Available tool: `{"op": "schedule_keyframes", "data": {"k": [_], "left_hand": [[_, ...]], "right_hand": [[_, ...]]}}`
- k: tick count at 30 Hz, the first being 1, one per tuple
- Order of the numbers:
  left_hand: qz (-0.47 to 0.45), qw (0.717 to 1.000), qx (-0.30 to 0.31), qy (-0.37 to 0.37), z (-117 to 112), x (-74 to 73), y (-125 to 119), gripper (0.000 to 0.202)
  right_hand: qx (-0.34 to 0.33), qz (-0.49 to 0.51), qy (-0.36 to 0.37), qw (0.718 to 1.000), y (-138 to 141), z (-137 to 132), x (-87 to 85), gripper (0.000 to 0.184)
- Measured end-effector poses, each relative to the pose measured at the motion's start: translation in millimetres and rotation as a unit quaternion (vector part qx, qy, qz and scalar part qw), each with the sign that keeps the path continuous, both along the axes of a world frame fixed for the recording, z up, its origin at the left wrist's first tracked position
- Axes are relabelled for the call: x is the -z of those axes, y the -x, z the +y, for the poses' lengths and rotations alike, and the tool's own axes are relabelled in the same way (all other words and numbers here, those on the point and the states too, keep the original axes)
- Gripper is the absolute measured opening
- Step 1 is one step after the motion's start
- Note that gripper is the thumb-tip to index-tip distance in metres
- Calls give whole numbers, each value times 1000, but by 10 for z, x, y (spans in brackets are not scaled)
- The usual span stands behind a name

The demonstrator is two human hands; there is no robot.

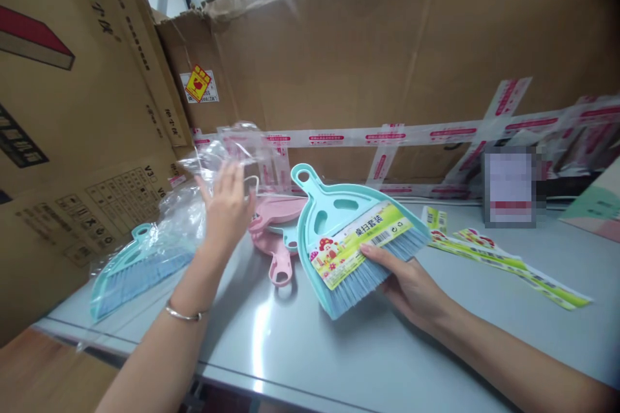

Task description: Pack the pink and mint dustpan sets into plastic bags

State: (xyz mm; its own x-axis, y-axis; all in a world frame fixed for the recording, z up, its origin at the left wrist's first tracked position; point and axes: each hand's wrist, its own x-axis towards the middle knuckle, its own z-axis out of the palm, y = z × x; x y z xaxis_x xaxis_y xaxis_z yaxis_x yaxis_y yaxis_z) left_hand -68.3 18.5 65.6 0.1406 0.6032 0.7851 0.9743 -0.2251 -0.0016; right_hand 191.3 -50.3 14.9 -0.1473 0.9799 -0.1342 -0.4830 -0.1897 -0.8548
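Observation:
My right hand (411, 284) grips a turquoise dustpan and brush set (341, 206) at its bristle side, thumb on top. A green and yellow cardboard label (361, 239) with a mushroom house wraps across it, above the blue bristles. My left hand (225, 200) is open, fingers extended over crumpled clear plastic bags (213, 148); whether it touches them I cannot tell. Behind and left of the held set lie pink dustpan pieces (276, 232), partly hidden. Another turquoise dustpan with a blue brush (140, 271) lies at the left, partly under clear plastic.
Several loose labels (504, 261) lie on the grey table (368, 361) at the right. A large taped carton (329, 64) stands along the back, and a printed carton (87, 110) rises at the left. A blurred-out rectangular object (510, 184) stands at the back right.

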Motion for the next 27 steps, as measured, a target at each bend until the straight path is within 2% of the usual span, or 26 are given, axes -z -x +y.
{"op": "schedule_keyframes", "data": {"k": [3,6,9,12,15,19,22,27], "left_hand": [[34,996,71,36,16,129,-202,52],[39,994,87,55,28,230,-256,54],[67,987,123,80,17,283,-290,51],[111,967,201,113,-29,316,-373,46],[137,945,254,156,-84,330,-462,50],[139,930,273,201,-129,291,-509,51],[130,920,308,206,-173,240,-532,51],[160,880,395,210,-291,221,-593,49]], "right_hand": [[-21,-5,20,1000,18,-29,-6,56],[-36,-36,43,998,41,-29,8,53],[-34,-49,58,997,50,-19,22,49],[-9,-28,64,997,48,-14,17,52],[33,-6,62,998,47,-1,1,53],[70,-9,46,996,51,32,-14,53],[67,-26,46,996,66,41,-18,56],[39,12,56,998,101,24,12,57]]}}
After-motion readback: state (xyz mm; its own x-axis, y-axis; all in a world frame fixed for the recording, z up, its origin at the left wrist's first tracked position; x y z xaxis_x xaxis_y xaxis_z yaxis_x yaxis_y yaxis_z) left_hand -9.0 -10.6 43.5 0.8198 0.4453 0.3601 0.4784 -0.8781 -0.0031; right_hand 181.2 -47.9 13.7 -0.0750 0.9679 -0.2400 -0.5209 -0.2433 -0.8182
